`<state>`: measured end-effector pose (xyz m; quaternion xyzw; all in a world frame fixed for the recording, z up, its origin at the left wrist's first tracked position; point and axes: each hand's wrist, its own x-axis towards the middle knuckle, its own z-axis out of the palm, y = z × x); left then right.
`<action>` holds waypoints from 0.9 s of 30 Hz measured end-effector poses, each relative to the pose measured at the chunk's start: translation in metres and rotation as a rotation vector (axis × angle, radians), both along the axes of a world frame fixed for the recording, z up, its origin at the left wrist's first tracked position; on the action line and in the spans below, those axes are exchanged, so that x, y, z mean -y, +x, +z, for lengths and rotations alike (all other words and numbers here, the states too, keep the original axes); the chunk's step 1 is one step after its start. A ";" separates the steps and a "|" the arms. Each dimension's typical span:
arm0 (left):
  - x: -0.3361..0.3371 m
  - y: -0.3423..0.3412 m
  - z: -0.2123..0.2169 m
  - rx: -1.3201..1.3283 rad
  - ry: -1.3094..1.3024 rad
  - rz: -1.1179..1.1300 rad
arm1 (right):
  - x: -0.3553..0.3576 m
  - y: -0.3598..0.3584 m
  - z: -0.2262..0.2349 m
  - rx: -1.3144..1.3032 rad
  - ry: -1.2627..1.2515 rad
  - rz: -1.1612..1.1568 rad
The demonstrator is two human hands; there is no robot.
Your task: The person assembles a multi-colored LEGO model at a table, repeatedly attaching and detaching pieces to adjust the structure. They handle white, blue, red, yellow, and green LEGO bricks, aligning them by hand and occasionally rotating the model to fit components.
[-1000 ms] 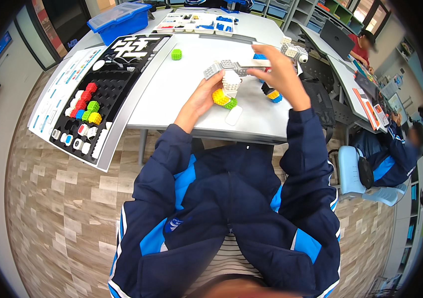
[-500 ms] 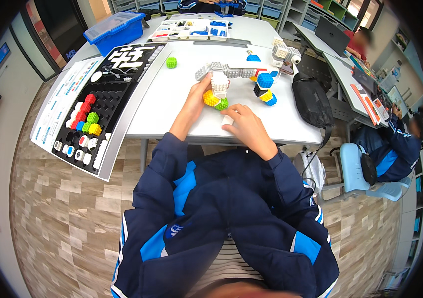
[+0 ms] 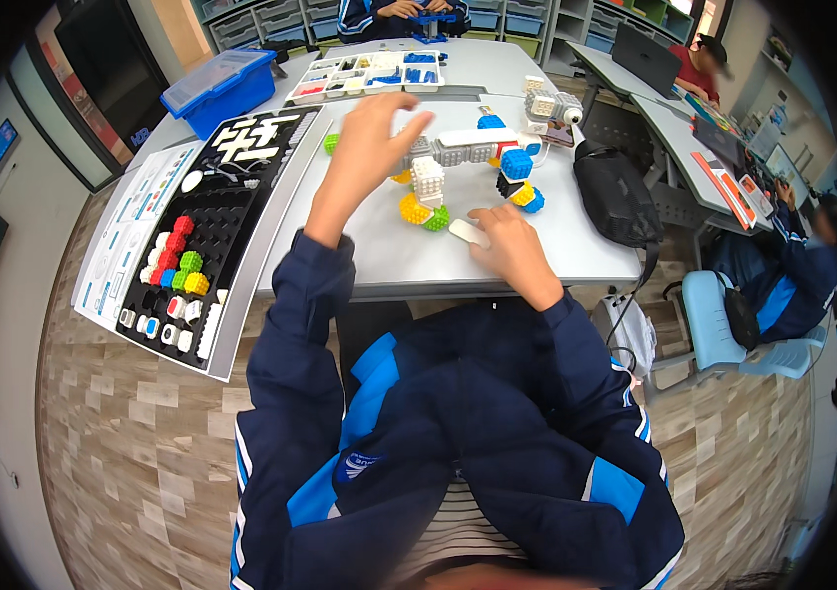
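Observation:
A block model stands on the table like a four-legged animal. Its grey body [image 3: 463, 149] runs left to right. The near left leg is a white block [image 3: 427, 180] above a yellow block [image 3: 413, 207] and a green block [image 3: 437, 218]. On the right, blue, black and yellow blocks [image 3: 516, 177] form another leg. My left hand [image 3: 364, 147] is raised beside the model's left end, fingers apart, holding nothing. Low over the table, my right hand [image 3: 515, 254] has a small white flat piece [image 3: 467, 233] between thumb and fingers, close to the green foot.
To the left, a black tray [image 3: 212, 221] of colored blocks lies on a printed sheet [image 3: 128, 221]. Behind are a blue bin [image 3: 222, 98] and a white sorting tray [image 3: 364, 74]. At the right edge sits a black pouch [image 3: 615, 192]. Another person works across the table.
My left hand has let go of the model and lifted up and away to the left. The model now stands on the table. My right hand stays low with the white piece.

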<state>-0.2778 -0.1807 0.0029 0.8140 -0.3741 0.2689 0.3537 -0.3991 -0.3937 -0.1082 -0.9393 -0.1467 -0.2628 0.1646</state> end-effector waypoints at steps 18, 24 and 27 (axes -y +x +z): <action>0.054 0.033 -0.005 -0.379 0.495 -0.052 | -0.023 0.028 0.017 0.111 1.028 -0.084; 0.064 0.016 0.000 -0.335 0.630 0.030 | -0.018 0.041 0.019 -0.010 1.379 0.040; 0.069 0.021 0.005 -0.431 0.660 -0.061 | -0.009 0.036 0.019 -0.077 1.468 0.053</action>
